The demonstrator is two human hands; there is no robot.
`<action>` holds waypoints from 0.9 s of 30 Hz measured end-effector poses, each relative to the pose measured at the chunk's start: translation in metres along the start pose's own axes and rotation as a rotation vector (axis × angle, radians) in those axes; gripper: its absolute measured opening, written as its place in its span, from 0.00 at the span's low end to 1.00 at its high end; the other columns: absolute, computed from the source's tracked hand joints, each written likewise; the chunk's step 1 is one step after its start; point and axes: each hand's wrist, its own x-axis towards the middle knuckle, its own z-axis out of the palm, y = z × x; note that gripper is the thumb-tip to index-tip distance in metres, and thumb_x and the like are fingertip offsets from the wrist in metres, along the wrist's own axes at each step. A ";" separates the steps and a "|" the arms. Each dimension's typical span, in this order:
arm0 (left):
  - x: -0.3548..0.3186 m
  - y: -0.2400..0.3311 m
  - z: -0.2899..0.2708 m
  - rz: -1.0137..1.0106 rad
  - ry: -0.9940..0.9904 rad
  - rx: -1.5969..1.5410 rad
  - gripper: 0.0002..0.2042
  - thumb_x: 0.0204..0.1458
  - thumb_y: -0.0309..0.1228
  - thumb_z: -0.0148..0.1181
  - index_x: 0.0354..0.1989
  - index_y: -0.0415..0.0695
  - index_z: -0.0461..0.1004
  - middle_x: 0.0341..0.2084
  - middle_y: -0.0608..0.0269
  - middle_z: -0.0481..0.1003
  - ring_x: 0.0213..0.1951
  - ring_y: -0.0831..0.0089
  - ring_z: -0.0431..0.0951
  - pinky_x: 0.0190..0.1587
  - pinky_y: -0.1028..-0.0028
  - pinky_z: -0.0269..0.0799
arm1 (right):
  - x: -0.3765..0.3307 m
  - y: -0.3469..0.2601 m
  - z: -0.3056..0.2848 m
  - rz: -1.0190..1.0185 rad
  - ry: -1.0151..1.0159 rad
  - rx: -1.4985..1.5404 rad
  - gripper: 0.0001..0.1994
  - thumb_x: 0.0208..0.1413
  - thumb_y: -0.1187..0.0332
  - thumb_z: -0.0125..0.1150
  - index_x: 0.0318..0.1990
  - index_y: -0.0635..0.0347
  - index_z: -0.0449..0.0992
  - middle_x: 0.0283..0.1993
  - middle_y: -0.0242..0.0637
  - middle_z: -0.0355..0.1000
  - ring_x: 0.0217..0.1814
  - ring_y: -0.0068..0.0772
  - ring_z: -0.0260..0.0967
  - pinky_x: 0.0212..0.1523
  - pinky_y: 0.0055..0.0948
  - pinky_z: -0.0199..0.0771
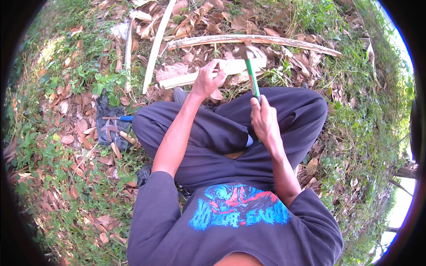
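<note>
I sit cross-legged on leafy ground, with a pale wooden board (186, 80) lying in front of my shins. My left hand (207, 80) is over this board, thumb and fingers drawn together in a pinch. Whatever sits between those fingertips is too small to make out. Wrapped round the lower handle of a claw hammer (251, 73) is my right hand (265, 119). The hammer has a green and pale handle. Its metal head is at the far end, over or near the board's right part; whether it touches the wood cannot be told.
Beyond the board lies a long bark-edged wood strip (257, 39). A pale strip (156, 51) and a thinner stick (128, 57) lie at the far left. Beside my left knee, a black plastic bag (104, 111) bears a blue-handled tool (126, 118) and a curved blade (110, 128).
</note>
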 end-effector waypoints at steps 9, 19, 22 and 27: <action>0.000 0.000 -0.003 0.000 -0.011 0.006 0.13 0.59 0.32 0.59 0.47 0.36 0.73 0.36 0.46 0.80 0.40 0.56 0.84 0.43 0.63 0.81 | -0.004 -0.006 -0.016 -0.043 0.095 -0.119 0.19 0.72 0.55 0.48 0.36 0.64 0.67 0.17 0.28 0.60 0.18 0.18 0.56 0.20 0.28 0.60; 0.001 -0.001 0.000 0.049 -0.006 0.057 0.14 0.58 0.31 0.61 0.48 0.36 0.75 0.36 0.46 0.81 0.39 0.53 0.84 0.42 0.61 0.81 | -0.016 -0.057 -0.053 0.020 0.043 -0.012 0.18 0.71 0.57 0.48 0.37 0.66 0.66 0.17 0.50 0.64 0.15 0.49 0.61 0.20 0.39 0.60; 0.001 0.002 0.003 0.025 -0.046 0.113 0.15 0.60 0.31 0.60 0.50 0.34 0.74 0.40 0.48 0.81 0.42 0.63 0.84 0.47 0.66 0.81 | -0.006 -0.029 -0.035 -0.119 -0.024 -0.207 0.18 0.71 0.57 0.48 0.37 0.66 0.66 0.19 0.54 0.65 0.19 0.58 0.60 0.21 0.43 0.61; 0.004 0.004 -0.003 0.014 0.008 0.018 0.14 0.56 0.29 0.60 0.49 0.36 0.75 0.36 0.45 0.81 0.41 0.52 0.83 0.44 0.61 0.81 | -0.006 -0.047 -0.040 0.014 0.015 -0.044 0.17 0.71 0.58 0.48 0.37 0.65 0.66 0.19 0.55 0.66 0.22 0.64 0.66 0.20 0.46 0.60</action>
